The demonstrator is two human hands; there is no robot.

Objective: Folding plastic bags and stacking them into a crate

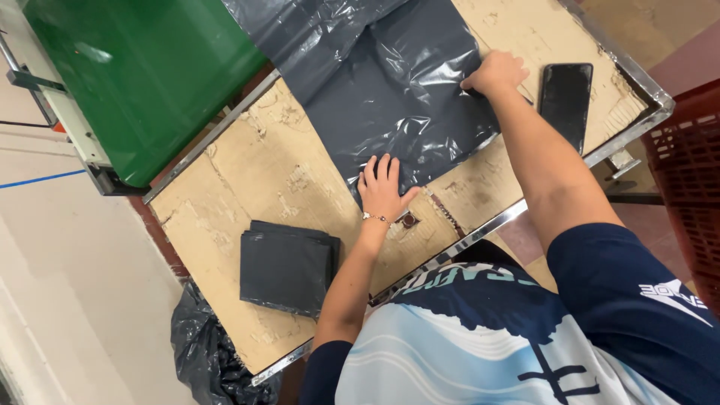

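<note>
A large dark grey plastic bag (397,97) lies spread across a worn, cardboard-covered surface (247,172) edged with a metal rim, its glossy film creased and running off the top of the view. The left hand (384,189) lies flat on the near corner of the bag, palm down with the fingers spread wide and pointing away from the person, pressing the plastic onto the surface; a thin bracelet (374,217) circles that wrist. The right hand (495,73) reaches further out along the bag's right edge, its fingers curled down and pinching the film at that edge, so it holds the plastic rather than lying open. Just beside the right hand, to its right and apart from the bag, a black smartphone (565,101) lies face up on the surface with its screen dark. To the left of the left hand, well apart from the spread bag, a neat stack of folded dark grey bags (286,266) sits on the surface near its front edge. Just beside the left wrist, a small round dark fitting (409,220) shows in the cardboard. Beyond the surface's far left corner stands a green bin (146,71). Below the surface at the left, a crumpled black bin bag (206,349) rests on the pale floor, and a red plastic crate (690,161) shows at the right edge.
</note>
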